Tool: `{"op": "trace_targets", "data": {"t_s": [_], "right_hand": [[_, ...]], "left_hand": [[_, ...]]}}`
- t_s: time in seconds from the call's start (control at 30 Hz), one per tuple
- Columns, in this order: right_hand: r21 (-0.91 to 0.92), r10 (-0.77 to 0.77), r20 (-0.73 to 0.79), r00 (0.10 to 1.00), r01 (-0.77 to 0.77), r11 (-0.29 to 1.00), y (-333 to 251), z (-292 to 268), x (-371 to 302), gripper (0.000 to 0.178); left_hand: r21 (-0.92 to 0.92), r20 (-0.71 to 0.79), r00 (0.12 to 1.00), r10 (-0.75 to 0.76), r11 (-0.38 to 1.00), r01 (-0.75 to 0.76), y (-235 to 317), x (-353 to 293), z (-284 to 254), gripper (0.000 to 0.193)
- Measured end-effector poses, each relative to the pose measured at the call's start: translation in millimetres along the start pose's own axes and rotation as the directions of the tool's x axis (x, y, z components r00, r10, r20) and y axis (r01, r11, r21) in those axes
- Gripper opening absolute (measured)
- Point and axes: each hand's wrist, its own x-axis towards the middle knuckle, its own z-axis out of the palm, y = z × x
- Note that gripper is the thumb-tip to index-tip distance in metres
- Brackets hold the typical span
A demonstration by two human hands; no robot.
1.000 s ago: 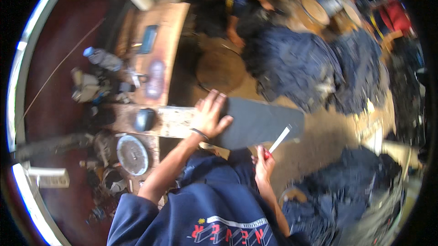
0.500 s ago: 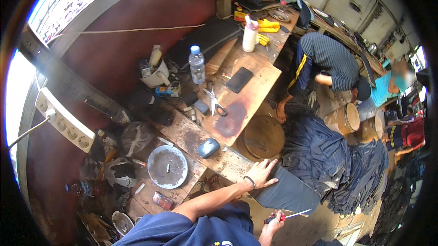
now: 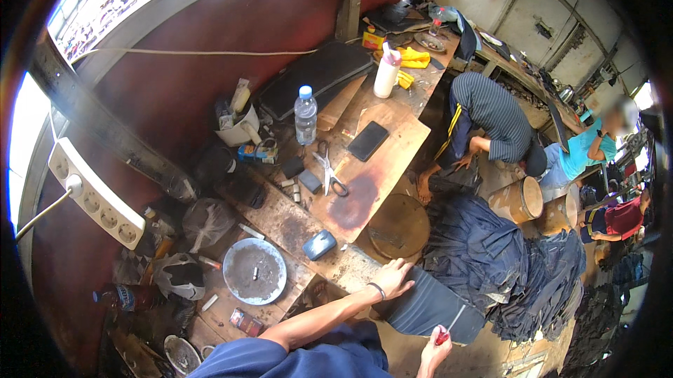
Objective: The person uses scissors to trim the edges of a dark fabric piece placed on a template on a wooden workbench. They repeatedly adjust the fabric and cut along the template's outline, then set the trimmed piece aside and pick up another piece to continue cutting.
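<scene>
A dark grey flexible sheet (image 3: 427, 308) with pale lines across it lies over the end of the wooden bench. My left hand (image 3: 392, 280), a dark band at its wrist, presses flat on the sheet's far left end with fingers stretched out. My right hand (image 3: 436, 353) is closed around the red handle of a screwdriver (image 3: 457, 316). Its thin metal shaft points up and away over the sheet's right part. Whether the tip touches the sheet I cannot tell.
Crumpled dark cloth (image 3: 484, 252) lies just beyond the sheet. On the bench are scissors (image 3: 328, 171), a phone (image 3: 368, 141), a water bottle (image 3: 306, 117) and an ash-filled bowl (image 3: 254, 271). A person in a striped shirt (image 3: 491, 115) bends down at the far right.
My right hand has moved right, and the screwdriver now points more steeply up across the sheet. My left hand stays pressed on the sheet. The view has shifted slightly.
</scene>
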Motion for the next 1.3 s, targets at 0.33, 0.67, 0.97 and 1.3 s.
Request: {"op": "trace_targets", "data": {"t_s": [0.33,0.67,0.97,1.3], "right_hand": [[0.331,0.156,0.550,0.820,-0.386,0.861,-97.6,44.5,54.7,0.051],[0.477,-0.028,0.682,0.731,-0.415,0.775,-157.7,93.1,141.7,0.035],[0.500,0.132,0.466,0.875,-0.384,0.776,-196.3,129.9,268.5,0.027],[0.409,-0.073,0.700,0.711,-0.315,0.856,-401.1,326.6,292.6,0.027]], "left_hand": [[0.003,-0.072,0.997,0.014,1.000,-0.014,17.9,-14.3,-128.6,0.046],[-0.005,-0.517,0.855,-0.027,1.000,0.028,34.2,9.8,-373.0,0.024],[0.140,-0.578,0.805,0.130,0.988,-0.060,-51.6,120.8,-518.8,0.028],[0.020,-0.318,0.945,-0.078,0.996,0.089,-174.4,263.5,-574.4,0.044]]}}
